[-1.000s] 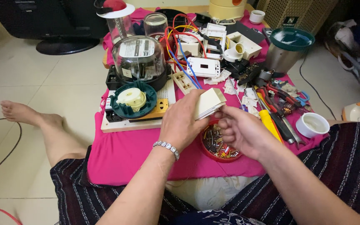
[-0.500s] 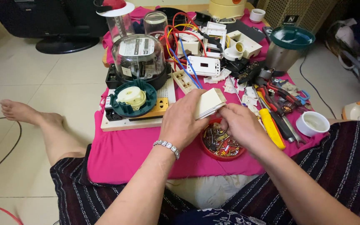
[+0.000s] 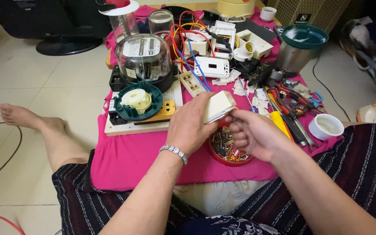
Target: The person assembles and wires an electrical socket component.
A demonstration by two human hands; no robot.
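- Cream switch plate point(image 3: 219, 105), tilted, gripped above the near middle of the pink-covered table point(image 3: 122, 161), over the red bowl's far rim.
- Left hand point(image 3: 191, 126) wrapped around the plate's left side, fingers closed on it, a silver bracelet point(image 3: 174, 152) at the wrist.
- Right hand point(image 3: 253, 134) met the plate's near right corner, fingers curled and pressed together at its edge; cannot tell whether anything small was pinched between them.
- Red bowl point(image 3: 229, 150) of small screws and metal bits, just below both hands, near the table's front edge.
- Yellow-handled screwdriver point(image 3: 279, 122) lay just right of the right hand, beside red-handled pliers point(image 3: 286, 98) and other tools toward the right edge.
- White cup point(image 3: 326, 126) stood near the right front corner.
- Wooden board point(image 3: 129, 127) at the left edge carried a green round part with a cream centre point(image 3: 137, 101), a yellow socket block point(image 3: 166, 109) and a glass-domed electric meter point(image 3: 143, 58) behind.
- White wall switch point(image 3: 212, 67) with red, yellow and blue wires point(image 3: 187, 43) sat at mid table, beyond the plate.
- Steel pot with a green lid point(image 3: 300, 45) stood at the far right corner.
- Bare leg point(image 3: 44, 130) stretched over the tiled floor left of the table.
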